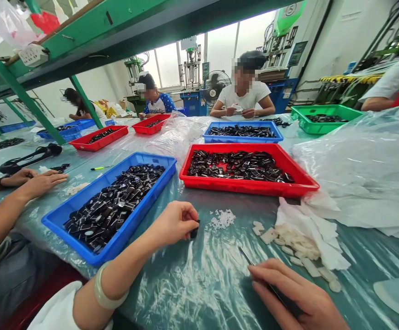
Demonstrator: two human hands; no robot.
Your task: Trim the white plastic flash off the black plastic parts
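My left hand (176, 222) is closed around a small black part (194, 230), held just above the plastic-covered table beside the blue tray (62, 215) full of black glossy parts. My right hand (298, 295) lies low at the near edge, fingers closed on thin metal tweezers (247, 255) whose tip points up and left. Between the hands lies a small heap of white scraps (222, 218). To the right of them, white rectangular pieces (290, 240) are spread on a white cloth.
A red tray (302, 185) of black parts stands behind the hands, with a blue tray (242, 137) and a green tray (323, 110) farther back. A co-worker's arms (30, 185) rest at the left. Several people sit across the table. Crumpled clear plastic (364, 169) fills the right.
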